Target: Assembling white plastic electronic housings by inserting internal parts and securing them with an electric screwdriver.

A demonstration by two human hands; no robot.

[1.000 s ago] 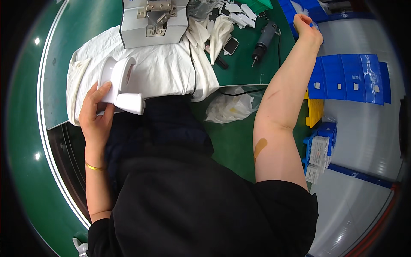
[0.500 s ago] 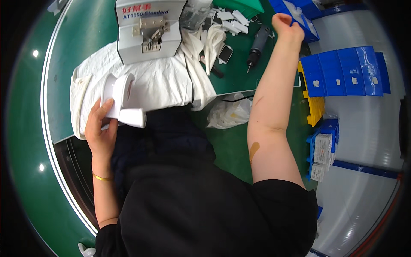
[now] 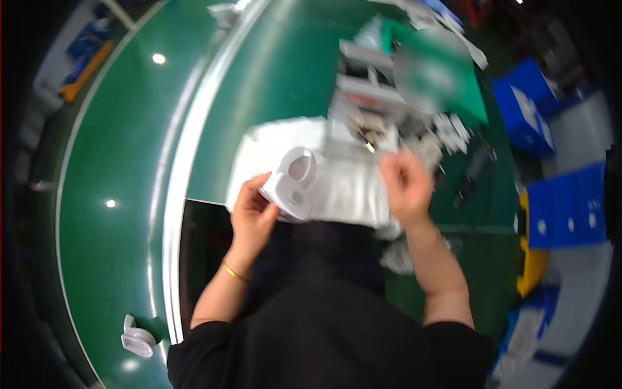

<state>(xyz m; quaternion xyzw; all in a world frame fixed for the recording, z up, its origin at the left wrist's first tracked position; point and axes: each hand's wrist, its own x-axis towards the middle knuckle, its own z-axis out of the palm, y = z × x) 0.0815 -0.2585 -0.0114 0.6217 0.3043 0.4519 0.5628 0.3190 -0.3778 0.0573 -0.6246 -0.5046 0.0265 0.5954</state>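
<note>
My left hand (image 3: pixel 254 211) grips a white plastic housing (image 3: pixel 293 183) by its left edge; the part has a round ring-shaped opening at its upper end. A white cloth (image 3: pixel 353 194) lies under it along the table's near edge. My right hand (image 3: pixel 408 188) is above the right part of the cloth, blurred by motion. Its fingers are curled together, and anything between them is too small or smeared to make out. Just beyond that hand stands a grey-white box-shaped device (image 3: pixel 350 104) with a metal mechanism (image 3: pixel 368 128) on its front.
Small white parts (image 3: pixel 450 133) and a dark power screwdriver (image 3: pixel 476 170) lie on the green table right of the device. Behind them is a green bin (image 3: pixel 476 97). Blue bins (image 3: pixel 567 211) line the right side. Another white housing (image 3: pixel 138 338) rests at far left.
My right hand has come back from the blue bin at the far right to above the cloth. The view has swung right, and the left hand still holds the white housing, now turned.
</note>
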